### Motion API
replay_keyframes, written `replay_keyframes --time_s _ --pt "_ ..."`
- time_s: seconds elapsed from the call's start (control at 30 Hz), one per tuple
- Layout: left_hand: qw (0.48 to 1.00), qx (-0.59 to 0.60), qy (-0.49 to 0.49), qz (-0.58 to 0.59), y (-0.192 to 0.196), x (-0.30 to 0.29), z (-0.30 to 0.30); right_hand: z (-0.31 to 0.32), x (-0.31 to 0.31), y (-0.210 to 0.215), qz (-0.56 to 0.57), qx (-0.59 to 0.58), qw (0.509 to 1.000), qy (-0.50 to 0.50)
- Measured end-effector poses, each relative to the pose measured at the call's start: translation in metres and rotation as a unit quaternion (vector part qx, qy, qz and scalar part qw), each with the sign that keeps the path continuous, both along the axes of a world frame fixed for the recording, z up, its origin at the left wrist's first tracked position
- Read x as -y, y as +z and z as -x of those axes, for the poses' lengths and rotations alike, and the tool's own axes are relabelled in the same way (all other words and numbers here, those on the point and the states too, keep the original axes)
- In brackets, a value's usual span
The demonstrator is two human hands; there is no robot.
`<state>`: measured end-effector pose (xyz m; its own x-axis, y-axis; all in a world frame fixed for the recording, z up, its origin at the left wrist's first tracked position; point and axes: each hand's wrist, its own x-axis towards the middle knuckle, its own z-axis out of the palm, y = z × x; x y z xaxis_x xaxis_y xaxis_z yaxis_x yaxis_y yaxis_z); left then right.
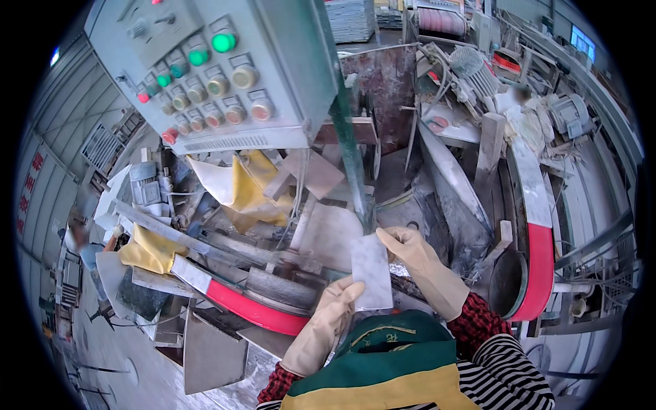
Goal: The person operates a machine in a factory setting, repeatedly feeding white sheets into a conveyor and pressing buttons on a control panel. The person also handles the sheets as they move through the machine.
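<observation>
Both of my hands wear cream rubber gloves and hold a small white rectangular stone tile (372,273) in front of my green and yellow apron. My left hand (335,311) pinches the tile's lower left edge, thumb on its face. At the upper right corner, my right hand (413,256) grips it between thumb and fingers. The tile is tilted up, its pale, faintly veined face toward me. Just beyond it lies a larger pale slab (331,236) on the machine, partly hidden by the tile.
A grey control box (225,102) with lit green lamps and several buttons hangs at the upper left. Yellow cloths (256,184) drape over the machine parts. A red and white curved guard (256,307) runs along the near left, another (540,266) at the right. A person (89,249) is at the far left.
</observation>
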<state>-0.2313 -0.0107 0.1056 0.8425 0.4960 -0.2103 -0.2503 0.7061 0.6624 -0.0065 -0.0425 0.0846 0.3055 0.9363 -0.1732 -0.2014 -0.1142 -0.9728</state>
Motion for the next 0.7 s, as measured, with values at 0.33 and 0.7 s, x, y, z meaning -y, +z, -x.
replay_keyframes --time_s 0.33,0.7 --pt "0.989 -0.133 0.062 -0.032 -0.022 -0.006 -0.019 0.015 0.072 -0.004 0.055 0.042 0.99 0.127" --pt "0.961 -0.176 0.082 -0.197 -0.043 -0.053 -0.073 -0.013 0.111 0.008 0.02 -0.206 0.973 0.1"
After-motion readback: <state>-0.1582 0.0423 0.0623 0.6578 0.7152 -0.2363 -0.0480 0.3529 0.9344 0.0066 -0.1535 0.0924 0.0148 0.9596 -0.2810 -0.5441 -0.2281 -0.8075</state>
